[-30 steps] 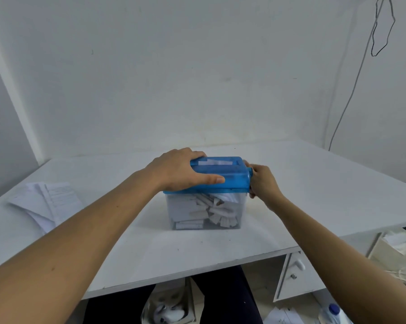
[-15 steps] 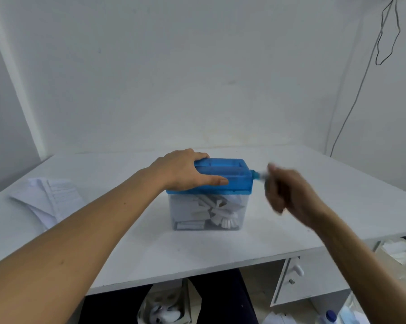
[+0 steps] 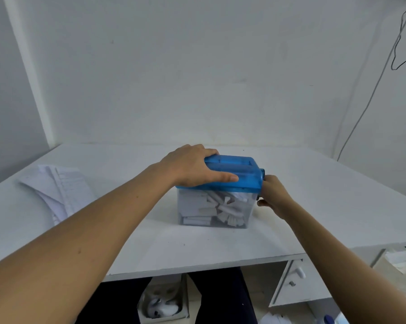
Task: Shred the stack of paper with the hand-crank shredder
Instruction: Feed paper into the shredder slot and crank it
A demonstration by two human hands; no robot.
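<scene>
**Cranking at the bottom of the turn**

My left grip (image 3: 192,169) clamps the shredder (image 3: 239,174) from above, palm on the blue lid, thumb stretched along its front face, fingers over the far edge. My right grip (image 3: 273,197) is curled round the crank (image 3: 262,172) just right of the lid. The handle itself is mostly hidden inside my fingers. Under my left grip, the clear bin (image 3: 197,206) is well filled with strips. The paper stack (image 3: 64,190) lies on the desk (image 3: 337,195), well off to the left of my left grip, untouched.

To do this well, I judge I should press straight down with the left so the box does not rock or slide as the right sweeps round. The right should hold lightly and turn in an even circle instead of jerking. I see no sheet standing in the slot, so a fresh one may be due soon.

Half a second ago my right grip was out to the right and higher, blurred in mid-swing. Now it sits low, tucked against the bin's right wall. My left grip and the stack have not moved.
</scene>
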